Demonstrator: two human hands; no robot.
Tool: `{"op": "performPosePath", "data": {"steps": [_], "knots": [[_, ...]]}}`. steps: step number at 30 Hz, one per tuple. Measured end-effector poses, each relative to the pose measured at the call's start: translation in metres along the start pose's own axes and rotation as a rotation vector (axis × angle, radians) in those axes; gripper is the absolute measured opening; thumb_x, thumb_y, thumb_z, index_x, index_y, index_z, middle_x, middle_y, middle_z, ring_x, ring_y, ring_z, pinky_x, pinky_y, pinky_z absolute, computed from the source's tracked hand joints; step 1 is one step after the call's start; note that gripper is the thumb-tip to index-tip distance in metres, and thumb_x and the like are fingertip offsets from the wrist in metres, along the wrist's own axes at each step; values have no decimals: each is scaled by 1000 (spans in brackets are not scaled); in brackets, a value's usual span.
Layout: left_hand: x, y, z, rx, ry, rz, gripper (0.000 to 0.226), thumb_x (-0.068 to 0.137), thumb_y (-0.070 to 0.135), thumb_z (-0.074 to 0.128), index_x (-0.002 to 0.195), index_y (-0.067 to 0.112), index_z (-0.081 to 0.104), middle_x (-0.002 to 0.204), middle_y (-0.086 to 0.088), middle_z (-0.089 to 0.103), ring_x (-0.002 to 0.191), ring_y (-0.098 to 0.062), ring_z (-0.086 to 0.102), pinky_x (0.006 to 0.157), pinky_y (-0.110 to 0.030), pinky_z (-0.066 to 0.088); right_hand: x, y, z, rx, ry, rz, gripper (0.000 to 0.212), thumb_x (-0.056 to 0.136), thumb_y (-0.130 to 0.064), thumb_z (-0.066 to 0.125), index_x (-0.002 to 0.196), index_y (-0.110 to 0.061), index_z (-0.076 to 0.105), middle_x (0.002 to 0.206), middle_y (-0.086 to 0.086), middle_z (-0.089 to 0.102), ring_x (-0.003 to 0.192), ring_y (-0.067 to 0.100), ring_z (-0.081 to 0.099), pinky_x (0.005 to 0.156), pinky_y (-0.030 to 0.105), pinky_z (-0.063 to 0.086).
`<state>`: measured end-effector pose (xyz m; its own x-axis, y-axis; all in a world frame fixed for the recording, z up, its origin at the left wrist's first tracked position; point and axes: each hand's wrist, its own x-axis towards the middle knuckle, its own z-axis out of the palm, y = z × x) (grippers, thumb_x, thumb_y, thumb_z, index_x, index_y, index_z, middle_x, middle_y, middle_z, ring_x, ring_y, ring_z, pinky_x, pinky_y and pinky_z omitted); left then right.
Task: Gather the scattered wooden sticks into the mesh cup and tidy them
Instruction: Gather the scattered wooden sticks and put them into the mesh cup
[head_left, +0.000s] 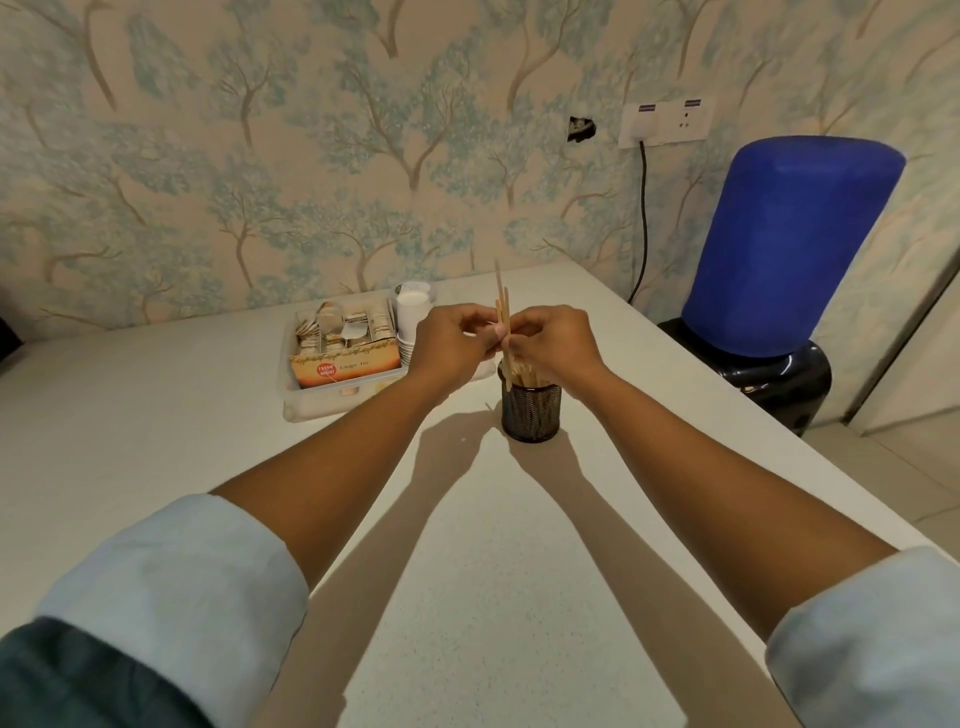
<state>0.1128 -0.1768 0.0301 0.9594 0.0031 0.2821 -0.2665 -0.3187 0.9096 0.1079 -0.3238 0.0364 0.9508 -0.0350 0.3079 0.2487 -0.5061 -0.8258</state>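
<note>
Centre frame: left hand (451, 344) and right hand (551, 340) meet just above the black mesh cup (531, 410), the fingers (497, 332) of both clamped on a few upright wooden sticks (502, 307) whose tops rise above the knuckles. More sticks stand inside the cup, which sits on the white surface (467, 571). Left of centre is a clear tray (311, 405) of tea packets with stacked paper cups (412, 306); a blue water bottle (784, 244) stands at right.
</note>
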Motion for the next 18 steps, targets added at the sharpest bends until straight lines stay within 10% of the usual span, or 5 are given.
{"op": "performPosePath", "data": {"steps": [11,18], "knots": [[12,4,25,188,-21,22,21,85,17,79,106,14,78,95,-5,77,88,-17,74,87,-42,60,8,17,-14,-135,24,-2,17,78,-11,75,93,-17,79,86,3,75,78,14,69,66,21,53],[7,0,28,283,-4,-15,25,84,19,80,109,15,77,102,-6,77,94,-18,71,90,-37,58,6,28,-12,-216,7,65,27,83,-13,73,111,-10,73,106,8,74,97,19,69,88,36,57]]}}
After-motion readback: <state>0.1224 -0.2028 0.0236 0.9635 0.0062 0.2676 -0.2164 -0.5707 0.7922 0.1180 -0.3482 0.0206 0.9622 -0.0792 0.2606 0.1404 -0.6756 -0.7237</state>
